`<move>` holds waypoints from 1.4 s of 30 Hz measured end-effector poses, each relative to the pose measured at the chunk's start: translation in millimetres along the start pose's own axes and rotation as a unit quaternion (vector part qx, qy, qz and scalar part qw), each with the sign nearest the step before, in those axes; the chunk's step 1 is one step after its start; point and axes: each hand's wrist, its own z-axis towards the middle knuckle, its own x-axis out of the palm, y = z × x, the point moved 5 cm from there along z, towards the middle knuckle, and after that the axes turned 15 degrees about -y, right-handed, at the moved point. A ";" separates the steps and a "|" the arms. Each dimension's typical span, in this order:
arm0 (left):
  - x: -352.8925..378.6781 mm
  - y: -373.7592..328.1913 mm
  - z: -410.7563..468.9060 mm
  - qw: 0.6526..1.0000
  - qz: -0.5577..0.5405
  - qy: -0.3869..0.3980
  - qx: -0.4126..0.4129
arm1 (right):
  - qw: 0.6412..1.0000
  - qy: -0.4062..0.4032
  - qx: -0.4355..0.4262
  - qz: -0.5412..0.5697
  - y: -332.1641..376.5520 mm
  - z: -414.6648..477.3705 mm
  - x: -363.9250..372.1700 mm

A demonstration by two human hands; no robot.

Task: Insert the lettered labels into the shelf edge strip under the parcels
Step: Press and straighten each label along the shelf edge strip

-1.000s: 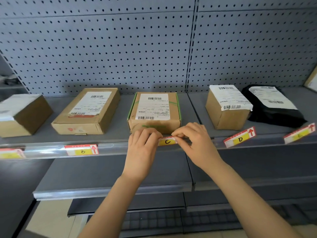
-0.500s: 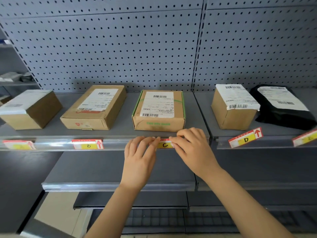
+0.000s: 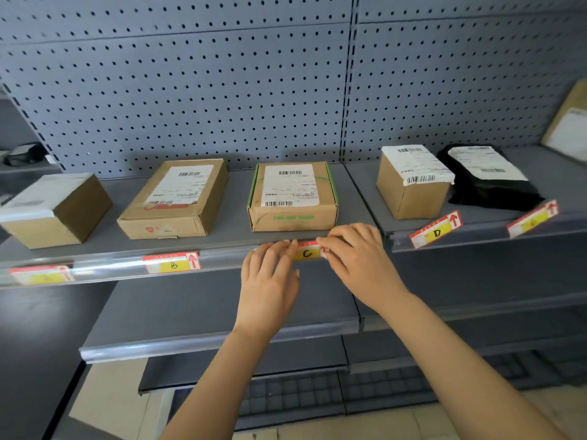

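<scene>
The red and yellow label C point(image 3: 307, 252) sits in the clear edge strip point(image 3: 104, 267) under the green-taped parcel point(image 3: 293, 197). My left hand point(image 3: 268, 282) presses its fingertips on the label's left end. My right hand point(image 3: 360, 260) presses on its right end. Label B point(image 3: 172, 264) sits in the strip below a flat brown parcel point(image 3: 176, 198). The leftmost label point(image 3: 41, 274) lies in the strip too. Label D point(image 3: 435, 233) and another label point(image 3: 533, 219) lean tilted on the right shelf's edge.
A brown box point(image 3: 54, 209) stands far left, a small box point(image 3: 413, 182) and a black bag parcel point(image 3: 489, 177) on the right shelf. A grey pegboard wall point(image 3: 190, 84) backs the shelves. Lower grey shelves point(image 3: 219, 315) jut out below my hands.
Label C has gone from slightly tilted to lying flat in the strip, with both hands pressing its ends. My view has shifted a little.
</scene>
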 end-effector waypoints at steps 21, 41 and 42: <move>-34.6 -100.2 -4.7 0.980 -0.197 0.033 -0.008 | 0.990 0.012 0.125 -0.061 -4.3 -73.5 -116.0; 69.9 -185.8 69.0 0.997 -0.078 -0.002 -0.001 | 0.999 0.013 0.022 0.024 -177.9 -33.9 -105.9; 72.4 -186.2 69.9 0.997 -0.073 -0.002 -0.006 | 1.000 0.016 0.011 0.025 -181.2 -31.8 -100.1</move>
